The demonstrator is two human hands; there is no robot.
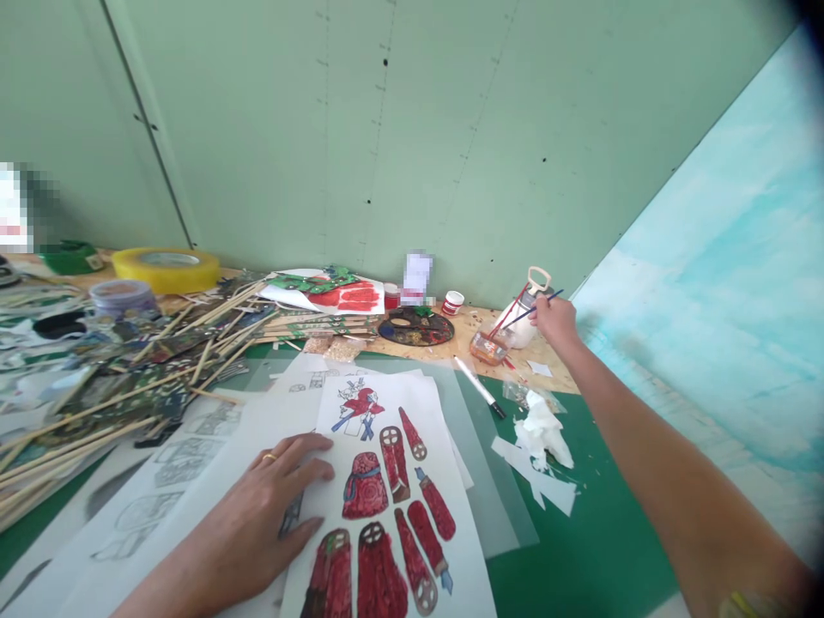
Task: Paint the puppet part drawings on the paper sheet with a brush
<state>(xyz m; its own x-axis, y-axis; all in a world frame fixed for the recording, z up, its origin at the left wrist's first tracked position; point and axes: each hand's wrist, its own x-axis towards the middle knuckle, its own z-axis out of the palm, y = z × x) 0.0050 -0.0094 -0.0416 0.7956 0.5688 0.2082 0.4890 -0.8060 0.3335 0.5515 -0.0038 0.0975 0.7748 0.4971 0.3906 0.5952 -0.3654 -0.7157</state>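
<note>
Well, the left hand (pixel 257 511) splays its fingers on painted paper (pixel 467 566), seven o'clock. The right hand (pixel 554 319) pinches a brush (pixel 520 317) (blue), one o'clock.

From here the painted sheet (pixel 379 403) looks like smooth matt white paper, its red patches mottled and streaky, while the film (pixel 508 506) near it is thin, see-through and faintly shiny like plastic. The sticks (pixel 212 348) look like pale, dry wood with a dull finish, the roll of tape (pixel 166 271) is glossy yellow plastic, and the crumpled tissue (pixel 542 432) is soft, matt and rough with folds. The back wall (pixel 270 137) is flat, matt green board.
</note>
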